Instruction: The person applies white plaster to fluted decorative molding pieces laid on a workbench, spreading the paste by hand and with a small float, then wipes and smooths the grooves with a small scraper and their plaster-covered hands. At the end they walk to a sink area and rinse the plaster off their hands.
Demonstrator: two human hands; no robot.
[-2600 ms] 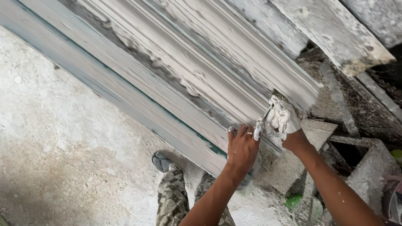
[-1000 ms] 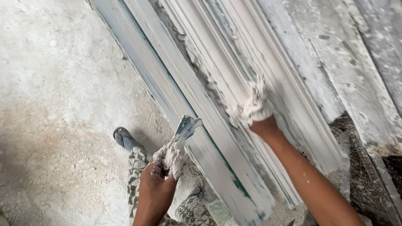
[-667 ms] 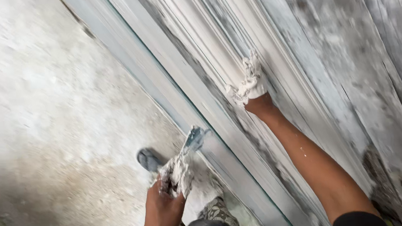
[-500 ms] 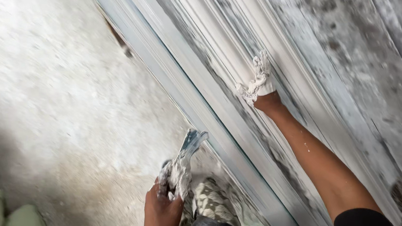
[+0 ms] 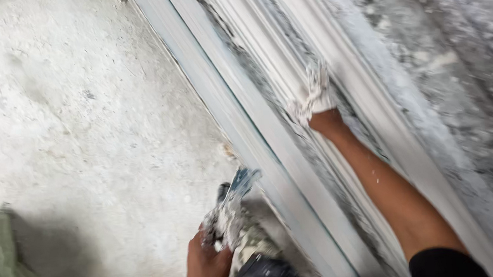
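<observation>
the pale, dusty concrete floor (image 5: 81, 128) fills the left half of the view. across the right half lie long grey plaster-crusted boards (image 5: 453, 81), and between the two runs the long white ribbed plaster moulding (image 5: 263, 49) in its pale blue-edged metal-looking frame rail (image 5: 240, 127). its long axis runs diagonally, from upper centre down to the lower right, i.e. away from the person and up the frame.

the right hand (image 5: 313, 98), caked in white plaster, is laid on the moulding's grooves w/ fingers spread along them, arm stretched out well ahead of the body. it's pressed flat, not clamped round anything as far as the blur shows. this is the hand on the moulding; more ribbed length lies beyond it up-frame, w/ nothing seen across it.

the left hand (image 5: 206, 265) sits low, near the person's body, on the floor side of the rail & well apart from the right hand. it's closed round the handle of a plaster-smeared flat blue-grey metal scraper (image 5: 233, 198), blade pointing up toward the rail, tip just beside it but contact not clear.

a crumpled green cloth/sack (image 5: 4, 269) lies on the floor at lower left, well clear of both hands. the person's spattered trouser leg (image 5: 263, 272) shows at the bottom edge, just beside the left hand.
</observation>
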